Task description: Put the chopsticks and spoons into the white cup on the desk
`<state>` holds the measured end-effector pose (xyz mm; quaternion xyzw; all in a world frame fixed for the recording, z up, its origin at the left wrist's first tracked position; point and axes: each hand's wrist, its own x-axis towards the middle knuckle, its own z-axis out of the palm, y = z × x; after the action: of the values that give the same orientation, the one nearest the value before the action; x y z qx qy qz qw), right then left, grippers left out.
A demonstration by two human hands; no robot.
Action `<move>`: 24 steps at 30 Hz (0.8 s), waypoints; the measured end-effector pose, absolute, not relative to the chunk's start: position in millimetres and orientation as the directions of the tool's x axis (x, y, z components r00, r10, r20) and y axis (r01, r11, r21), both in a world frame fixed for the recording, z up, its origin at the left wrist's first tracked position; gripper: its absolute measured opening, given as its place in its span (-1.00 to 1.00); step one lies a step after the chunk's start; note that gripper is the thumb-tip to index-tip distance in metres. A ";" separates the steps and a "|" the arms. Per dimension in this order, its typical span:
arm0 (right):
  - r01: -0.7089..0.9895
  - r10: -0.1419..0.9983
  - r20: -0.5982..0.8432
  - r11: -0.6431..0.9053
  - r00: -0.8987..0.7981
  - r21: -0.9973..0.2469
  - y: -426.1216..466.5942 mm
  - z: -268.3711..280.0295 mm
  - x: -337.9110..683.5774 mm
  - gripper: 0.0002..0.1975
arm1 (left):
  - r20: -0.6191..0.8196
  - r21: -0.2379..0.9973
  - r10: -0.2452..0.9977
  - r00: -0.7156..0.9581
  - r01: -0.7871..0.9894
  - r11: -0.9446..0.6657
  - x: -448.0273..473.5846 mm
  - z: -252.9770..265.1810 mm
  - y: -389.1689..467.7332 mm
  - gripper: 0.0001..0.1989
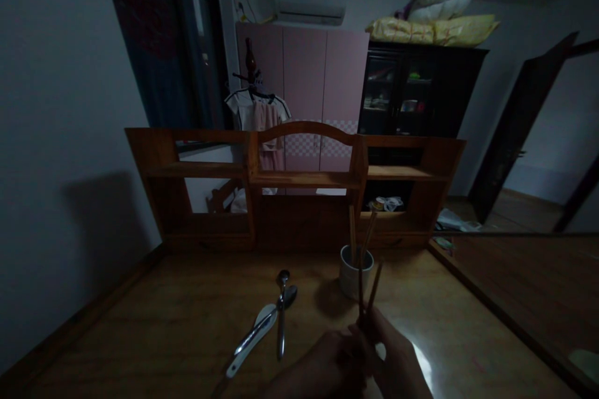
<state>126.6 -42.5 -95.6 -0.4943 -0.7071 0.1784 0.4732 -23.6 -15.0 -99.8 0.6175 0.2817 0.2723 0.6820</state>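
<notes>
Two wooden chopsticks (375,290) point upward from my right hand (390,349), whose fingers are closed round them. Beside it, my left hand (322,361) is curled closed against the right fingers; what it grips is hidden in shadow. A pale cup (350,279) stands just beyond the hands, with several more chopsticks (353,230) leaning in it. On the table to the left, two metal spoons (281,330) lie crossed with a white spoon (250,346) under one of them. A small pale patch shows by my right hand, too dim to identify.
The wooden table (178,324) has an open shelf unit (306,179) along its back edge and a white wall (60,137) at its left. A raised wooden edge (491,305) runs along the right. Behind are pink cabinets (304,75) and a dark cabinet (449,87).
</notes>
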 end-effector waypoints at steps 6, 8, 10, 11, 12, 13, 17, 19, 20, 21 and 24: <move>0.626 0.772 0.636 0.489 0.014 -0.608 -50.9 -87.4 131.4 -0.46 | 0.095 0.990 0.748 0.657 -0.141 -0.001 -24.3 -93.3 -12.7 -0.70; 0.707 0.689 0.719 0.554 -0.091 -0.441 -51.4 -80.5 139.2 -0.45 | 0.079 0.991 0.774 0.629 -0.133 0.007 -25.0 -96.8 -11.2 -0.76; 0.752 0.657 0.700 0.603 -0.280 -0.265 -51.6 -73.8 148.1 -0.42 | 0.036 0.991 0.760 0.649 -0.124 0.059 -25.3 -100.3 -11.8 -0.78; 0.761 0.667 0.656 0.612 -0.352 -0.213 -52.1 -71.4 152.6 -0.39 | 0.015 0.989 0.739 0.674 -0.119 0.088 -25.4 -101.5 -12.9 -0.77; 0.770 0.684 0.611 0.611 -0.399 -0.181 -52.9 -70.3 157.1 -0.36 | 0.002 0.988 0.715 0.700 -0.112 0.107 -25.5 -102.1 -14.3 -0.76; 0.782 0.698 0.580 0.603 -0.421 -0.158 -54.1 -70.5 161.8 -0.34 | -0.003 0.988 0.695 0.719 -0.104 0.111 -25.7 -102.4 -15.8 -0.74; 0.821 0.668 0.595 0.571 -0.448 -0.022 -62.1 -81.4 184.2 -0.41 | -0.021 0.993 0.660 0.751 -0.059 0.099 -28.0 -99.8 -19.7 -0.66; 0.842 0.651 0.611 0.537 -0.451 0.050 -67.5 -86.7 195.8 -0.45 | -0.029 0.994 0.678 0.734 -0.049 0.095 -30.3 -97.8 -18.6 -0.63; 0.852 0.647 0.612 0.516 -0.454 0.087 -70.3 -87.7 201.1 -0.46 | -0.026 0.993 0.691 0.722 -0.064 0.104 -31.5 -97.1 -17.2 -0.61; 0.863 0.646 0.615 0.490 -0.453 0.121 -73.2 -87.5 205.7 -0.47 | -0.018 0.988 0.704 0.710 -0.097 0.123 -32.6 -97.0 -15.3 -0.57; 0.901 0.645 0.650 0.404 -0.402 0.157 -82.7 -79.5 216.3 -0.59 | 0.037 0.943 0.733 0.679 -0.266 0.200 -34.1 -100.7 -7.0 -0.37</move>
<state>216.3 -82.7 -79.5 -0.4843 -0.7984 -0.2522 0.2539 -34.1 -7.0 -100.7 0.5360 0.2176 0.3360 0.7433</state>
